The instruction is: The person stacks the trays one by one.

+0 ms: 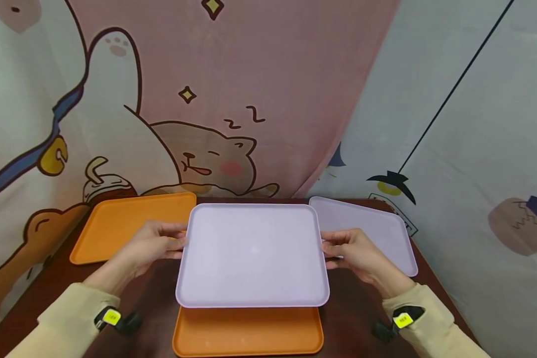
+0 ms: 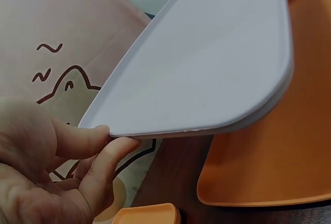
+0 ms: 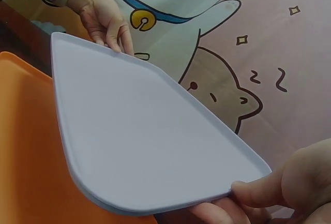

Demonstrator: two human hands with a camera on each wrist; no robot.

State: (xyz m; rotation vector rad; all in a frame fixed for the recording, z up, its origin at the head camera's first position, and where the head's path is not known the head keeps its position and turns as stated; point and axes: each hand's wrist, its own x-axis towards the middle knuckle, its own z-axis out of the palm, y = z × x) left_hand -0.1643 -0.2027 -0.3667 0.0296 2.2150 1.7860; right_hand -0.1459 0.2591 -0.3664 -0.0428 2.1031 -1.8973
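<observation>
Both the left hand (image 1: 161, 243) at nine o'clock and the right hand (image 1: 346, 251) at three pinched the rims of a pale purple tray (image 1: 252, 253), held up between them. With only its edges gripped, one slackened pinch could have let a side drop onto the near orange tray (image 1: 248, 333) at six o'clock. Uneven lowering might have knocked a corner on the dark table (image 1: 154, 293). Farther out, a careless swing could have nudged the far orange tray (image 1: 134, 219) at ten or the far purple tray (image 1: 371, 233) at two.
</observation>
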